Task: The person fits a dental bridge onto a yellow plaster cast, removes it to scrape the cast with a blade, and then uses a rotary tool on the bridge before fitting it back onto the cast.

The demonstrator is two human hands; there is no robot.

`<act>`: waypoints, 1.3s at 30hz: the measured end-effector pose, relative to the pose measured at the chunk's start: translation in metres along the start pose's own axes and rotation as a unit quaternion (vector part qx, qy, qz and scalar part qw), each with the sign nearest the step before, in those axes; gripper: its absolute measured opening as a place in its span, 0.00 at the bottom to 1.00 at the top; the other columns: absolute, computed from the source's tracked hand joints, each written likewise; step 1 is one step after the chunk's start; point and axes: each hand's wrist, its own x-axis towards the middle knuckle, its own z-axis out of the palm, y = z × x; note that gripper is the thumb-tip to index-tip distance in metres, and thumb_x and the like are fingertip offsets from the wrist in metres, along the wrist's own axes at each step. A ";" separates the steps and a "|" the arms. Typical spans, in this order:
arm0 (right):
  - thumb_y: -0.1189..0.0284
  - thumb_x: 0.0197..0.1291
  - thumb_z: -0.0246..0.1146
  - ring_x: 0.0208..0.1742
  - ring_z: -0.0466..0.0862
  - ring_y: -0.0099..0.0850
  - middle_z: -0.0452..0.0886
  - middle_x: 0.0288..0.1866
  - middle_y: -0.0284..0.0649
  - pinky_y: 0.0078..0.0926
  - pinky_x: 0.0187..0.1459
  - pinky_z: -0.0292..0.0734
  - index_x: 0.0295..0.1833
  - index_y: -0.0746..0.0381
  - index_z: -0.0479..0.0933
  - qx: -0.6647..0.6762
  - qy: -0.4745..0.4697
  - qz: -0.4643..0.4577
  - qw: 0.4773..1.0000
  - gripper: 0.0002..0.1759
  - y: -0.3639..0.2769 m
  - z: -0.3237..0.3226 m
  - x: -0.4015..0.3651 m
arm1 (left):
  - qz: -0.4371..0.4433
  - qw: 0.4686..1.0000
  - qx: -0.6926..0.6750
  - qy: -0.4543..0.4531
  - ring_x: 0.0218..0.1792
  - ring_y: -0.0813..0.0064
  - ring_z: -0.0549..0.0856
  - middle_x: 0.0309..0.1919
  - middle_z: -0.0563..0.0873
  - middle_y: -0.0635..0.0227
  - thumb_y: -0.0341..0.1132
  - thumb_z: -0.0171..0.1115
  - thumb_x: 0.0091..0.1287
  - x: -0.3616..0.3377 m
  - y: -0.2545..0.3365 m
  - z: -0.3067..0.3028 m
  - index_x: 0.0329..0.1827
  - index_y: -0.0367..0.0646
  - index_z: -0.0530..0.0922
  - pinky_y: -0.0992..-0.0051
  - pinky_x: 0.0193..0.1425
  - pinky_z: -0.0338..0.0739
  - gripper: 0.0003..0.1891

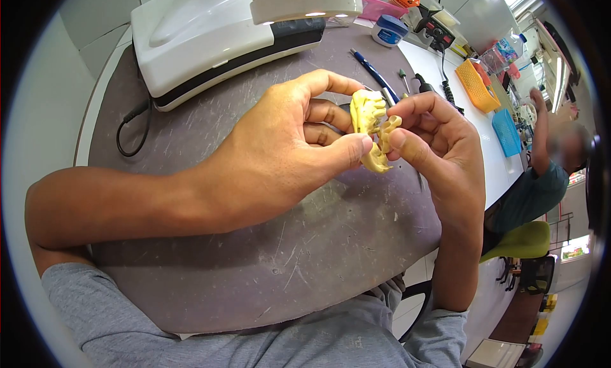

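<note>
My left hand [305,123] is closed around a yellow dental model [365,117], with the thumb on its near side and the fingers behind. The model shows a curved row of teeth and is raised above the grey-brown tabletop. In my right hand [439,142], a small tan dental bridge [386,131] is pinched between thumb and fingertips. It sits right at the model's tooth row and overlaps it in this view. Part of the model is hidden behind my left fingers and thumb.
A white machine [210,43] stands at the back left under a lamp head [305,2]. Behind my hands lie a blue pen [372,72] and a blue-lidded jar [389,31]. Orange [477,85] and blue baskets [506,132] are on the right, near another person [534,190].
</note>
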 end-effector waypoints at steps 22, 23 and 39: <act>0.77 0.62 0.71 0.42 0.86 0.21 0.85 0.42 0.39 0.16 0.48 0.82 0.54 0.68 0.77 -0.003 0.016 0.013 1.000 0.17 -0.002 0.004 -0.001 | 0.019 1.000 -0.011 -0.011 0.50 0.76 0.87 0.51 0.84 0.60 0.29 0.65 0.72 -0.001 0.000 0.001 0.71 0.36 0.65 0.78 0.56 0.83 0.27; 0.76 0.62 0.71 0.43 0.86 0.21 0.85 0.43 0.39 0.16 0.48 0.82 0.54 0.68 0.77 -0.005 0.015 0.012 1.000 0.17 -0.002 0.004 -0.002 | 0.019 1.000 -0.011 -0.010 0.50 0.76 0.87 0.51 0.84 0.60 0.29 0.65 0.72 -0.001 0.000 0.001 0.71 0.36 0.65 0.78 0.56 0.83 0.27; 0.76 0.60 0.73 0.47 0.84 0.23 0.84 0.46 0.41 0.18 0.50 0.82 0.55 0.67 0.74 -0.015 0.014 0.035 0.999 0.21 -0.004 0.004 -0.003 | 0.037 0.999 -0.009 -0.010 0.49 0.76 0.87 0.49 0.85 0.60 0.29 0.65 0.71 0.001 -0.004 0.001 0.70 0.36 0.67 0.79 0.55 0.83 0.26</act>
